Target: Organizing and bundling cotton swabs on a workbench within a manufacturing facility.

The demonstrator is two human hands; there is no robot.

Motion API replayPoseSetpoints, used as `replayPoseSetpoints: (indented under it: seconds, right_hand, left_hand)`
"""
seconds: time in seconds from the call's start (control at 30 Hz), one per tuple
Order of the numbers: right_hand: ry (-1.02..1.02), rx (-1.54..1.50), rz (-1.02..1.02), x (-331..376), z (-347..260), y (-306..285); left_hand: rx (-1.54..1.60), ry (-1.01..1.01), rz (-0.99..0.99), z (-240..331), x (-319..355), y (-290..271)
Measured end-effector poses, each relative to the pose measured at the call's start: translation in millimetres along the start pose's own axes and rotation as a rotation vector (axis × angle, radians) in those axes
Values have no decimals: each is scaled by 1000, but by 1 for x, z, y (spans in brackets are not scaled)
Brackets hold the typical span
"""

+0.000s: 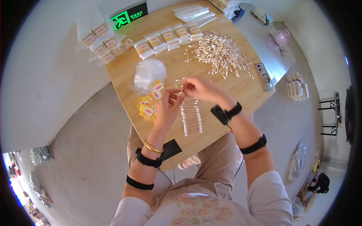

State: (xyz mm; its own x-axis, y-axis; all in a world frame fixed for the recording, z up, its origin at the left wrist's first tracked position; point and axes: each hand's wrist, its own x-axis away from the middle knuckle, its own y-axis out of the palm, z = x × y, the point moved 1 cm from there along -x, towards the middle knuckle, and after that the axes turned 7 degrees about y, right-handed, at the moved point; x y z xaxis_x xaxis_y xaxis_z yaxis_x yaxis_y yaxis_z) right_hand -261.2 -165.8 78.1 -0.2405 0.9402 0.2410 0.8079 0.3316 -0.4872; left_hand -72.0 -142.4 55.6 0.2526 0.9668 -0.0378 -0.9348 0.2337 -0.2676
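Observation:
Over the far end of a neat row of cotton swabs (pixel 192 119), my two hands meet fingertip to fingertip. My left hand (pixel 167 107) is closed in a loose pinch, its thumb and forefinger reaching to the right. Bent fingers close my right hand (pixel 200 89) just beyond it. Whatever sits between the fingertips is too small to make out. Yellow-and-white printed cards (pixel 147 107) lie in a loose pile left of my left hand. Clear plastic bags (pixel 149 73) are stacked behind the cards. A big heap of loose cotton swabs (pixel 222 52) spreads farther back on the right.
Packed swab bundles (pixel 167 37) line the back of the wooden table (pixel 230 109), with more in a clear bag (pixel 102 41) at the left. A phone (pixel 264 77) rests at the right edge. A dark flat pad (pixel 171 150) lies at the near edge. Clear film sleeves (pixel 194 14) lie far back.

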Motion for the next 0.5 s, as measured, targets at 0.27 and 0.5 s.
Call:
replayPoseSetpoints:
  seconds: [0.27,0.5]
  right_hand:
    - [19,-378,262,140,-29,24]
    - [26,-625,423,215,-36,40]
  left_hand:
    - [536,0,-107,60,57,13]
    - [560,22,-120,95,111,15]
